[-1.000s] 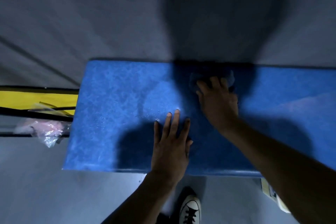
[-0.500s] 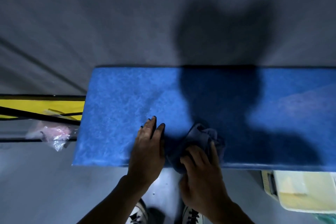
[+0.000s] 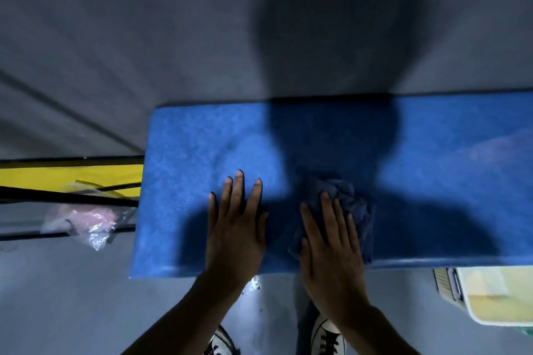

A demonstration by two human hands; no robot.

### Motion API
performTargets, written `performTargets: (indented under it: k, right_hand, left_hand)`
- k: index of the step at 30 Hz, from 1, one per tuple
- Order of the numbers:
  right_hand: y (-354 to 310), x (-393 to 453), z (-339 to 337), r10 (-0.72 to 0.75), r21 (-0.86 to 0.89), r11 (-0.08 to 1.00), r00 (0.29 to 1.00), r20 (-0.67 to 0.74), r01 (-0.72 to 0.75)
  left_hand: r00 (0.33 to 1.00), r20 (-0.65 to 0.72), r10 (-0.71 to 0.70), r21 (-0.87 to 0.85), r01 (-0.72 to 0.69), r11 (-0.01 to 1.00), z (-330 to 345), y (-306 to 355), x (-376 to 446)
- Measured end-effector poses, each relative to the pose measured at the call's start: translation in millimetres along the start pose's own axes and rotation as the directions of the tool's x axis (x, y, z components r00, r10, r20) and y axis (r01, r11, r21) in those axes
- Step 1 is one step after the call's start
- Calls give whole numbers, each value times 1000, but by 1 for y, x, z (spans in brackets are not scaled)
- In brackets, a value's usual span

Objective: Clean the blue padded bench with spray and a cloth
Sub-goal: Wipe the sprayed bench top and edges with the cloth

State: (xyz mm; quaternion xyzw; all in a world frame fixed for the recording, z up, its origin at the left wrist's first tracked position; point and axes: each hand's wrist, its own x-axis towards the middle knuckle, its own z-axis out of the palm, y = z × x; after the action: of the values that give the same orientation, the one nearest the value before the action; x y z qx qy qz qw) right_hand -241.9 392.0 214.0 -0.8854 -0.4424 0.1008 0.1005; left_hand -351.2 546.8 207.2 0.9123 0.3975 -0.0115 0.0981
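Bench, blue and padded, ran across the middle of the view from its squared left end out past the right edge, seen from straight above. Grey floor lay beyond it and in front of it; light was low and a broad shadow of the person fell over the pad's centre.

At far left, beside the bench end, sat a yellow panel crossed by dark bars, with a crumpled clear plastic bag holding something pinkish just below it. Contents could not be made out.

Left end of the pad caught the light and looked mottled, with a few small bright specks near the fingertips, possibly droplets.

Left hand lay flat on the pad near the front edge, palm down, fingers spread and empty. Just to its right, the right hand pressed flat on a dark blue cloth, fingers extended over it rather than curled around it; the cloth was bunched and rested on the pad at the front edge.

Two white sneakers with dark laces showed on the floor below the hands. At lower right, a pale plastic bin stood partly under the bench's front edge.
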Motion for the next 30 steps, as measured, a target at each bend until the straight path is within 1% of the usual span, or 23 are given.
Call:
performTargets:
  k: [4, 9, 14, 17, 20, 22, 24, 27, 30]
  right_hand:
    - [-2, 43, -2, -23, -49, 998, 999, 35, 25]
    - [-5, 121, -2, -73, -36, 997, 997, 5, 73]
    - [-11, 206, -11, -116, 23, 993, 991, 73, 114]
    - [-14, 222, -15, -99, 65, 994, 988, 122, 92]
    - [-17, 207, -15, -97, 110, 990, 990, 101, 86]
    - [-19, 183, -10, -135, 96, 987, 989, 54, 129]
    - [-22, 150, -5, -167, 119, 980, 986, 31, 162]
    - [-34, 90, -2, -170, 152, 975, 984, 57, 160]
    - [-50, 31, 0, -153, 157, 977, 988, 36, 146]
  left_hand:
    - [1000, -20, 8, -1, -8, 1000, 3, 0, 0]
    - [999, -34, 17, -21, -18, 1000, 6, -1, 0]
    - [998, -68, 9, -38, -11, 999, 10, 0, -1]
    - [998, -58, 9, -26, -11, 1000, 10, -1, -2]
    - [999, -36, 18, -33, -19, 999, 8, -1, -2]
    - [1000, -22, 19, -60, -21, 998, 6, -2, 0]
    - [999, -14, 29, -95, -30, 995, 4, -5, 0]
    - [999, -35, 33, -200, -39, 979, 1, -14, 1]
    - [997, -47, 67, -303, -78, 950, -3, -24, 1]
